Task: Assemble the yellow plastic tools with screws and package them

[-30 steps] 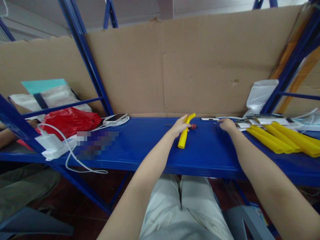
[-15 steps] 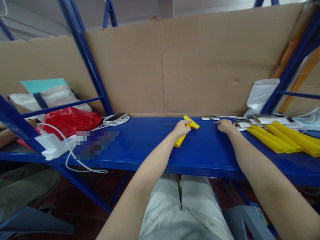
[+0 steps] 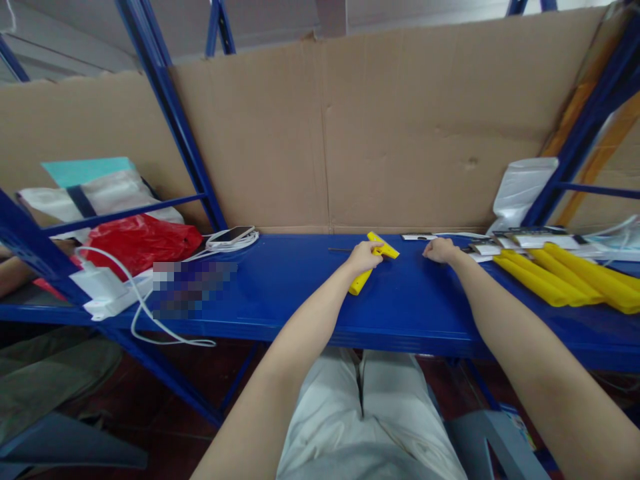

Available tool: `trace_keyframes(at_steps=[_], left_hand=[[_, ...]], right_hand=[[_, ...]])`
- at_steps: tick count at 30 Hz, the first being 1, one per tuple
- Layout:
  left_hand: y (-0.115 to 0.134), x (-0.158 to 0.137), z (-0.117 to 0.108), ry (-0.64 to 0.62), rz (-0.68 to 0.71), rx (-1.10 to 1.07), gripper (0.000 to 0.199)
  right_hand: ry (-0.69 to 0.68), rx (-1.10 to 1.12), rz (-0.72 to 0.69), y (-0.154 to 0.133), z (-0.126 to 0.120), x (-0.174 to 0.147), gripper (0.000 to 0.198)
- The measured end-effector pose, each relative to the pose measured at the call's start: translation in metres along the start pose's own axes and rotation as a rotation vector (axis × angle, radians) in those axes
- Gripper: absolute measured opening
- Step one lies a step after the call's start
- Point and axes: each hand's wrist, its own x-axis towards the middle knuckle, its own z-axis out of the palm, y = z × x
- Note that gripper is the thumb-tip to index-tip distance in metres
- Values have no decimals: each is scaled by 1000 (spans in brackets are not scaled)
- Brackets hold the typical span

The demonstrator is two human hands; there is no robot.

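A yellow T-shaped plastic piece (image 3: 361,283) lies slanted on the blue tabletop, its crosspiece pointing away from me. My left hand (image 3: 364,257) is closed around it just below the crosspiece and hides part of the stem. From the left side of that hand a thin dark rod (image 3: 340,249) sticks out; I cannot tell whether it is held or lying there. Further right, my right hand (image 3: 440,251) rests low over the table with its fingers pinched together. What is between them, if anything, is too small to make out.
Several yellow tubes (image 3: 575,277) lie on the right over white cards (image 3: 535,238). A flat white and black piece (image 3: 419,237) is at the back edge. Left are a phone (image 3: 235,234), white cable, power strip (image 3: 115,303) and red bag (image 3: 145,243). Cardboard (image 3: 400,133) walls the back.
My right hand has shifted slightly left, away from the white cards, and its fingers have drawn together. The left hand and the yellow T-shaped piece have stayed in place.
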Motion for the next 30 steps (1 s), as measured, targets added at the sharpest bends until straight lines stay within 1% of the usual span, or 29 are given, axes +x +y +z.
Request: trace_keyframes(at_steps=[1, 3, 7, 9, 11, 15, 18, 20, 24, 27, 30], left_hand=[[1, -1, 0, -3, -1, 0, 54], [1, -1, -1, 3, 0, -3, 54], [-1, 1, 1, 21, 27, -13, 54], [-1, 2, 1, 28, 55, -23, 53], [0, 2, 1, 34, 85, -31, 51], [1, 1, 1, 37, 125, -34, 51], [1, 1, 1, 44, 122, -39, 51], [0, 1, 1, 42, 124, -53, 51], [0, 2, 1, 43, 128, -100, 50], [1, 2, 1, 71, 121, -158, 50], [5, 1, -2, 86, 105, -228, 51]], right_hand=[[-46, -21, 48, -4, -3, -2, 9], [-82, 25, 47, -13, -8, -7, 10], [-55, 372, -155, -36, -14, -17, 9], [-57, 505, -230, -46, -14, -22, 9], [-74, 565, -271, -54, -13, -25, 10], [-71, 575, -290, -62, -11, -29, 11], [-71, 571, -278, -64, -11, -31, 11], [-95, 582, -246, -65, -11, -31, 11], [-140, 672, -172, -65, -10, -33, 9], [-146, 730, -81, -65, -10, -32, 7], [-164, 791, 1, -64, -11, -30, 16]])
